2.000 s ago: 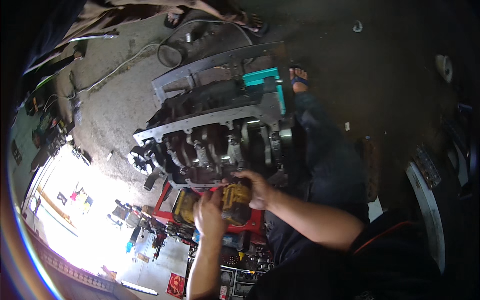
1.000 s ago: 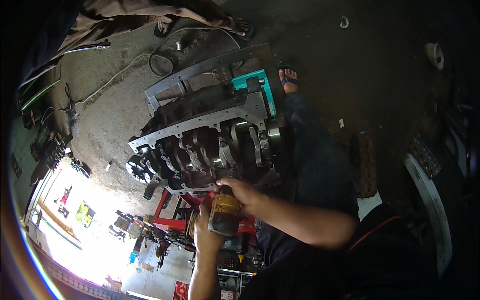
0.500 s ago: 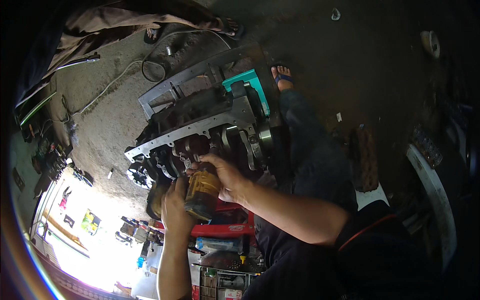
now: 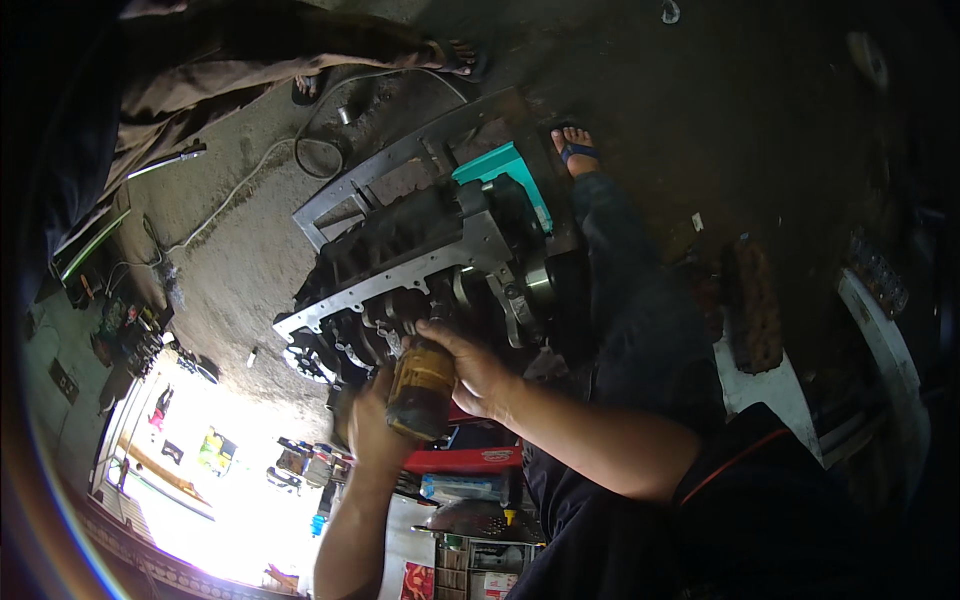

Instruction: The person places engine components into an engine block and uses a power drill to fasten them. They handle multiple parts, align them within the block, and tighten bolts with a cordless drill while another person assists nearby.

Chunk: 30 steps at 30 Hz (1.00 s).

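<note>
An engine block lies in front of me with its bare machined flange and crankshaft showing. At its near side I hold a yellow and black power tool that looks like an impact wrench. My right hand is closed round the tool's right side, with the thumb stretched along its top toward the block. On the tool's left side my left hand is closed too, its fingers partly hidden and a little blurred. The tool's front end points in among the crankcase parts, where shadow hides its tip.
A metal frame with a teal piece lies beyond the block. My sandalled foot is right of it. A red tool box sits nearby, below the hands. Another person's legs stand upper left, near a looped cable.
The whole view has shifted, so the block and surroundings appear slightly farther right and lower. Both hands keep their hold on the impact wrench at the same part of the block.
</note>
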Each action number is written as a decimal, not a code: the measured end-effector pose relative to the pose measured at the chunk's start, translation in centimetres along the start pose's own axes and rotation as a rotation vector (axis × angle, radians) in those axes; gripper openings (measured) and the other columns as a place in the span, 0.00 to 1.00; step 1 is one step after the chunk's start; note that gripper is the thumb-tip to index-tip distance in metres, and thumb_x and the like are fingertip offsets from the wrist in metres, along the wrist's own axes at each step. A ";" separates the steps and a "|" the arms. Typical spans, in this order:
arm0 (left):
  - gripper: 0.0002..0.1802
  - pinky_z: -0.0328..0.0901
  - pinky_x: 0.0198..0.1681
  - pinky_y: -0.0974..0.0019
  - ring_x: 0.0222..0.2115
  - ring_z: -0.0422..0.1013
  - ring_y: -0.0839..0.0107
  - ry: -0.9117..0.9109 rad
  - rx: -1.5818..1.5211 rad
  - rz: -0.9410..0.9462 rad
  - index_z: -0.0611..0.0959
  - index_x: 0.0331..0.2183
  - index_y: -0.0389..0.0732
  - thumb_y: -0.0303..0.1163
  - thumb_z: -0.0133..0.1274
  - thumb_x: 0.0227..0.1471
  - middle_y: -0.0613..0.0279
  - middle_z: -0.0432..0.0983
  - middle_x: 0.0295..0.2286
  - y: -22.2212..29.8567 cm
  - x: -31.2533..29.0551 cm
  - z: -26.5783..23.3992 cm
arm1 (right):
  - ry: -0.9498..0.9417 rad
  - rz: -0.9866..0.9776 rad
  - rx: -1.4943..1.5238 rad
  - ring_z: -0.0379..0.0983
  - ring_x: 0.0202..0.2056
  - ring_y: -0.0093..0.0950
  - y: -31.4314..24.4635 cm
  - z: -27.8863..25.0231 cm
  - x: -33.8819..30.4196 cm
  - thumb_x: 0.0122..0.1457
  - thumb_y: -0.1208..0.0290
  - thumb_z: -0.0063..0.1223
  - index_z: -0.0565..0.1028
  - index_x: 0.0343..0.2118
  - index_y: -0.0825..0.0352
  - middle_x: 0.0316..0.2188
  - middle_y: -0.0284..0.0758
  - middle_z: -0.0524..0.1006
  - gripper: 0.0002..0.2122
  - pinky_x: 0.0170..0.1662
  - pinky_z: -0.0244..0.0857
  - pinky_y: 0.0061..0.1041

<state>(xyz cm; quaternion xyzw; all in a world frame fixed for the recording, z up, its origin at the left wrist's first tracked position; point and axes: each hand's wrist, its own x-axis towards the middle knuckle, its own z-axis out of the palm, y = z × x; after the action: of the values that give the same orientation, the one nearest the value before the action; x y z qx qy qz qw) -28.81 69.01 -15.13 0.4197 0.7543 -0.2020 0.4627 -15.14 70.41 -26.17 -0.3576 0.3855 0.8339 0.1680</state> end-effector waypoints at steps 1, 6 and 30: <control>0.25 0.69 0.51 0.43 0.46 0.75 0.43 -0.043 -0.123 -0.056 0.83 0.47 0.39 0.35 0.63 0.44 0.45 0.80 0.43 -0.3 0.0 1.1 | 0.001 -0.030 -0.036 0.80 0.41 0.29 0.0 0.2 0.0 0.63 0.62 0.64 0.74 0.48 0.59 0.39 0.34 0.81 0.14 0.47 0.77 0.34; 0.23 0.73 0.47 0.51 0.42 0.78 0.47 0.132 -0.076 0.220 0.84 0.45 0.39 0.30 0.63 0.43 0.48 0.81 0.41 -1.3 -0.2 4.3 | 0.060 0.047 0.002 0.79 0.39 0.27 0.1 0.8 -0.2 0.60 0.63 0.67 0.77 0.44 0.59 0.41 0.32 0.79 0.13 0.45 0.76 0.34; 0.16 0.74 0.33 0.57 0.28 0.80 0.53 0.198 -0.215 0.077 0.82 0.33 0.35 0.31 0.68 0.41 0.51 0.82 0.28 0.7 -2.1 1.8 | -0.020 0.154 -0.037 0.80 0.42 0.29 0.3 1.2 -1.5 0.63 0.63 0.58 0.75 0.43 0.63 0.39 0.35 0.80 0.11 0.51 0.76 0.34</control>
<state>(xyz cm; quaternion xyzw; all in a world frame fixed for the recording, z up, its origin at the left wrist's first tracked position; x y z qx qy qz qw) -26.84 67.17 -14.13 0.4145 0.7968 -0.0598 0.4357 -14.87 71.09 -24.41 -0.3215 0.3948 0.8548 0.1003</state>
